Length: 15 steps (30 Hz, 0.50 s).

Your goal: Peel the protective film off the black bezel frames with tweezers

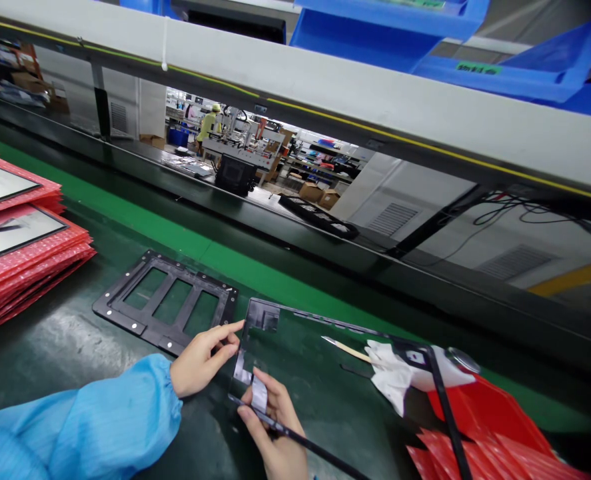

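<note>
A thin, rectangular black frame [335, 325], open in the middle, is held tilted above the green tabletop. My left hand [206, 358] is closed at its left side, forefinger and thumb against the edge and the other fingers curled. My right hand [278, 427] grips the near rail between thumb and fingers, close to the near left corner. A shiny pale strip [259, 393] shows at the fingers of that hand, by the frame's left end. Left of the hands, a thick black plate with three rectangular windows [151, 312] lies flat on the table.
Red bubble-wrap bags [35, 280] with flat panels are stacked at left. Beyond the frame lie a pointed knife-like tool [348, 349], a crumpled white cloth [392, 377] and a white bottle with a metal lid [462, 360]. More red bags [495, 427] lie at right. Blue bins [365, 37] sit overhead.
</note>
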Each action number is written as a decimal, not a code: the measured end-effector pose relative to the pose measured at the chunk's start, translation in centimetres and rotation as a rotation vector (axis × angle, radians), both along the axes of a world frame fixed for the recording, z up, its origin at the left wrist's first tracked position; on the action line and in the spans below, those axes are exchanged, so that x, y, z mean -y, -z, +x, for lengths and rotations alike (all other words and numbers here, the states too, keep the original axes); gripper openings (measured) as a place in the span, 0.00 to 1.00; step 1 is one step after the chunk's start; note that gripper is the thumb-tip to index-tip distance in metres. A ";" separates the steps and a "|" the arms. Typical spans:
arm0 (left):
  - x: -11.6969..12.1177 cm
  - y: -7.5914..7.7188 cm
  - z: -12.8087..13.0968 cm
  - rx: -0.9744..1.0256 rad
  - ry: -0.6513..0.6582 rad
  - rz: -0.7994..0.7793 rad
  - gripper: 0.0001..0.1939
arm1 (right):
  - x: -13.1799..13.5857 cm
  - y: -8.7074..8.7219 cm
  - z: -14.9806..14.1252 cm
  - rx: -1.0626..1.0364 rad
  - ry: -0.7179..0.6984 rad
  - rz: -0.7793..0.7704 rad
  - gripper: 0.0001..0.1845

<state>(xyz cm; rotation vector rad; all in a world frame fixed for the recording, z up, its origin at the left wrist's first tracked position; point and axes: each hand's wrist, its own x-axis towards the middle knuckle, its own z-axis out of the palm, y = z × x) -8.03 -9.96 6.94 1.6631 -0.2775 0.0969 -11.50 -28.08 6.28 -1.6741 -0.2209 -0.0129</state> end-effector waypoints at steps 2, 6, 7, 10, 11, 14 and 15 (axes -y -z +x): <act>0.0 0.0 0.0 -0.005 0.001 -0.001 0.24 | -0.1 0.1 0.0 0.001 0.013 0.007 0.28; 0.0 0.0 0.0 -0.002 0.006 -0.005 0.25 | -0.2 0.1 0.0 0.007 0.017 0.024 0.28; 0.0 0.0 0.0 -0.001 0.005 -0.005 0.25 | -0.2 0.0 0.0 0.009 0.015 0.021 0.28; 0.0 -0.1 -0.1 -0.002 -0.006 -0.006 0.25 | -0.1 -0.2 0.0 0.011 0.004 -0.002 0.28; 0.0 -0.1 -0.1 -0.004 -0.007 -0.008 0.25 | -0.1 -0.3 0.0 0.009 0.001 -0.006 0.28; 0.0 -0.2 -0.1 -0.006 -0.003 -0.006 0.25 | -0.2 -0.4 -0.1 0.011 0.009 0.000 0.28; 0.0 -0.2 -0.1 -0.006 0.000 -0.006 0.25 | -0.2 -0.4 -0.1 0.015 0.015 0.004 0.28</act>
